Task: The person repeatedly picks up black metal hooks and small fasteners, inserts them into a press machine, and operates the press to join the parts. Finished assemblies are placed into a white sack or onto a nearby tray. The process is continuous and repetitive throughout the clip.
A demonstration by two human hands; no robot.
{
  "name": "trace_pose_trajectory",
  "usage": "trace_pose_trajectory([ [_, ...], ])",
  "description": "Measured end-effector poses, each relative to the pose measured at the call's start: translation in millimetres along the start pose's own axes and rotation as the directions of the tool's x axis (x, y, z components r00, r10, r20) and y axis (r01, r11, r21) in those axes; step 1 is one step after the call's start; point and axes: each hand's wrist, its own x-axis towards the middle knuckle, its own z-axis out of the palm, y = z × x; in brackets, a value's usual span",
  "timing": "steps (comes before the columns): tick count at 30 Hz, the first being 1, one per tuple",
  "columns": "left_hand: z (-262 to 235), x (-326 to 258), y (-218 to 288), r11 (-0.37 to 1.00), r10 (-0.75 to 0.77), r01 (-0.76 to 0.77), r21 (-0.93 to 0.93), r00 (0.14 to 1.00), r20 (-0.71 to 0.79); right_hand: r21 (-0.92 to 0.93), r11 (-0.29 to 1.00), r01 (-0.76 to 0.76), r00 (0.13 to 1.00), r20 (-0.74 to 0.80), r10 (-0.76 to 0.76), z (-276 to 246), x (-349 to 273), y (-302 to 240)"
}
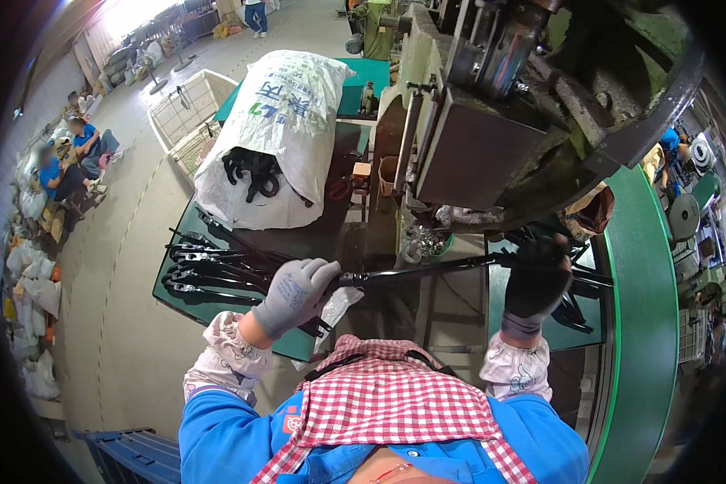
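Observation:
A long thin black metal rod [427, 268] stretches level between my two hands, in front of the machine. My left hand [294, 297], in a grey glove, is closed round its left end, where a short silvery piece shows. In a dark, blackened glove, my right hand [536, 282] grips the other end; its fingertips blend into the dark parts behind. Beside my left hand lies a pile of similar black rods [206, 262] with silvery ends on a green tabletop. More black rods [574, 313] lie under and beyond my right hand. A crumpled clear plastic piece [340, 306] sits below my left hand.
A large press-like machine [492, 137] looms ahead on the right. A white woven sack [290, 113] holding black curved parts stands at the back left. Small metal bits [432, 242] fill a container under the machine. A green bench [645, 323] runs along the right; people sit far left.

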Motion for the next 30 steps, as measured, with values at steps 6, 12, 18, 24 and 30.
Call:
trace_pose_trajectory([
  [6,-7,9,-18,0.971,0.060,-0.054,0.232,0.998,-0.020,-0.971,0.239,0.024,0.589,0.207,0.781,-15,-56,-14],
  [12,13,41,-2,0.965,0.197,-0.197,0.174,0.980,0.021,-0.721,-0.057,0.690,0.635,0.567,0.524,55,-24,32],
  [18,10,51,1,0.999,0.020,-0.010,-0.041,0.967,0.254,-0.719,-0.193,0.668,0.575,0.334,0.747,20,-18,50],
  [24,14,58,-13,0.997,0.065,-0.076,0.005,0.890,0.452,-0.636,-0.199,0.746,0.552,0.422,0.719,13,-7,48],
  [30,20,69,-9,0.971,0.136,-0.195,0.136,0.926,0.353,-0.688,-0.185,0.702,0.564,0.377,0.735,3,-3,45],
])
